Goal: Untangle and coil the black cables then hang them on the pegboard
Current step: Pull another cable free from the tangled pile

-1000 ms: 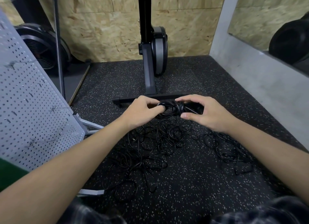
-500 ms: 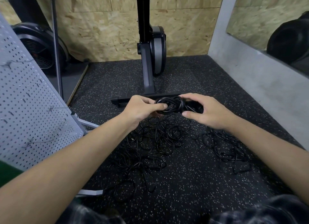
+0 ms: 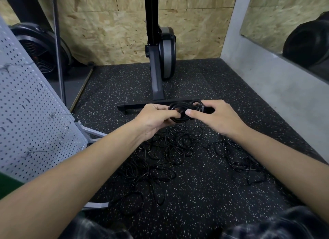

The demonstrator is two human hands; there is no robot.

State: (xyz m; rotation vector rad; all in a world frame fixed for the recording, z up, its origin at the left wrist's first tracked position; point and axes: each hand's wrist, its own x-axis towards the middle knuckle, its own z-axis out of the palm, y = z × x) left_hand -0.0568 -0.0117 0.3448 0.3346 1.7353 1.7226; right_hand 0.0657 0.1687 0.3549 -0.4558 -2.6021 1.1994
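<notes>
Left hand (image 3: 154, 118) and right hand (image 3: 216, 118) fingers both grip 1 coiled black cable (image 3: 183, 110) above tangled cables (image 3: 178, 149) on floor (image 3: 204, 194).

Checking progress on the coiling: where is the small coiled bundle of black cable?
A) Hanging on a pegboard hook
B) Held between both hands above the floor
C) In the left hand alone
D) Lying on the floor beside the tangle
B: the left hand and the right hand both grip the coiled bundle, above the tangled cables on the floor.
</notes>
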